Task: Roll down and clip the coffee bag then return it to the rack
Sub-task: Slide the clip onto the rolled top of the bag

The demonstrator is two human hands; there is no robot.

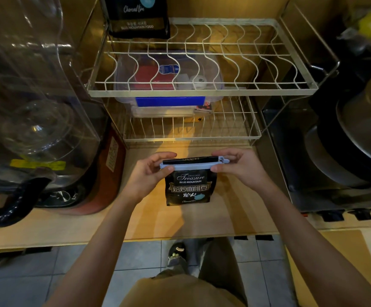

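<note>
A black coffee bag (pixel 190 188) with white lettering stands upright on the wooden counter (pixel 235 213), its top rolled down. A long pale blue clip (pixel 189 166) lies across the rolled top. My left hand (pixel 151 173) pinches the clip's left end and the bag's corner. My right hand (pixel 238 167) pinches the clip's right end, where its hinge sticks out. The wire rack (pixel 202 90) stands right behind the bag, with two tiers. A second black coffee bag (pixel 135 16) stands at the back left of the top tier.
A clear plastic box with a blue latch (pixel 169 100) sits on the lower tier. A large glass jar and a dark kettle (pixel 25 129) crowd the left. Stacked pans on a stove (pixel 353 140) fill the right. The counter's front edge is near my body.
</note>
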